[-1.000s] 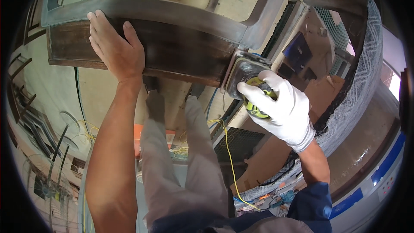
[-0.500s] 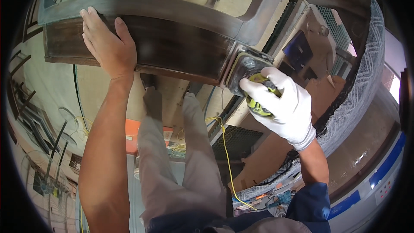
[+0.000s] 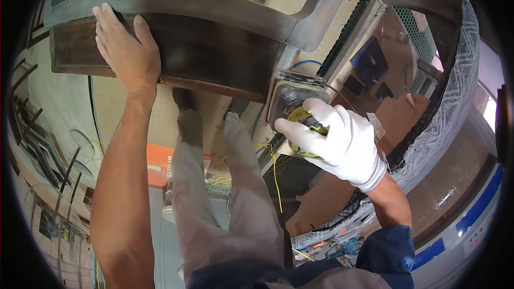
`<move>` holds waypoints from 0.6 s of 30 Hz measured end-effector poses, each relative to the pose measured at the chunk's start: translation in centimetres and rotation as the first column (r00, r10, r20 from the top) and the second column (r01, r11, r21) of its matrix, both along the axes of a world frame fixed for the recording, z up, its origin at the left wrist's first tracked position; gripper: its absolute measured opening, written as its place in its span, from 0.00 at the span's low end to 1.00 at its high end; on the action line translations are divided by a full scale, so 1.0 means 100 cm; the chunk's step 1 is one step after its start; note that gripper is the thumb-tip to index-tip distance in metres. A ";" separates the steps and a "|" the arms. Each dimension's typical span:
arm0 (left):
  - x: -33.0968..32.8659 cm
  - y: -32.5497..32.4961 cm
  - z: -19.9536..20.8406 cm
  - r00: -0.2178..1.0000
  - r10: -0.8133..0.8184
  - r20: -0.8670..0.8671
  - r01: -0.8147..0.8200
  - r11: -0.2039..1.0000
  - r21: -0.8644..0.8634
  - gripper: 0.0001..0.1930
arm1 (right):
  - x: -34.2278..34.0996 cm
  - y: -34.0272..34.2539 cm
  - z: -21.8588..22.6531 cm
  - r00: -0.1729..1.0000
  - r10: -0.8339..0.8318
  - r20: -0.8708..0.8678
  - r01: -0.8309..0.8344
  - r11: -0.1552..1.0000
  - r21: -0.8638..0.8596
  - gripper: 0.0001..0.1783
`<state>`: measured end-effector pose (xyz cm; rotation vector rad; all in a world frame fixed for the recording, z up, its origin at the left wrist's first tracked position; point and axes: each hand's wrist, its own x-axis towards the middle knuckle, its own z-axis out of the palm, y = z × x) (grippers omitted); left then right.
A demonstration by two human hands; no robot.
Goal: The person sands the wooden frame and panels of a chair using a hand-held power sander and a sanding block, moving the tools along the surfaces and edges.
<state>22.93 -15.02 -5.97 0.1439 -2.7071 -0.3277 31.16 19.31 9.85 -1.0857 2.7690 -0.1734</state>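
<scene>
My bare left hand (image 3: 128, 53) lies with fingers stretched out on a dark brown wooden panel (image 3: 214, 48), which is joined to a curved, greyish sanded wooden rail (image 3: 187, 5). In a white glove, my right hand (image 3: 345, 142) is wrapped round a yellow-green power sander (image 3: 300, 120). The sander's flat square pad stands on edge at the right end of the panel. Whether the pad touches the wood, I cannot tell. My gloved fingers cover much of the sander's body.
Below the panel are my legs and an orange box (image 3: 158, 155) on the floor. A yellow cord (image 3: 276, 182) hangs between my legs and brown cardboard (image 3: 321, 203). To the right are a dark blue flat object (image 3: 369, 61) and a grey-white patterned fabric edge (image 3: 455, 96).
The sander and my gloved hand have moved left and slightly toward me. In the picture, the wooden piece and my left hand have shifted slightly up and left.
</scene>
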 end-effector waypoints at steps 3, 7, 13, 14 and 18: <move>0.000 -0.005 -0.002 1.000 0.010 -0.001 -0.010 1.000 -0.020 0.34 | -0.013 -0.003 0.008 0.990 -0.086 0.110 0.092 0.995 -0.043 0.29; 0.001 -0.004 -0.001 1.000 -0.002 -0.013 0.001 1.000 -0.011 0.34 | -0.016 -0.004 0.008 0.993 -0.089 0.084 0.094 0.993 -0.069 0.29; -0.002 -0.002 -0.005 1.000 0.011 -0.024 -0.011 1.000 -0.020 0.34 | 0.018 -0.005 0.006 0.980 -0.035 0.194 0.049 0.997 -0.067 0.29; -0.002 -0.003 -0.005 1.000 0.011 -0.029 -0.011 1.000 -0.009 0.34 | 0.019 -0.007 0.013 0.969 -0.085 0.230 0.108 0.990 -0.088 0.30; 0.002 -0.004 -0.008 0.993 -0.013 -0.116 0.013 1.000 0.001 0.33 | 0.027 -0.001 0.021 0.943 -0.306 0.133 0.321 0.940 -0.114 0.32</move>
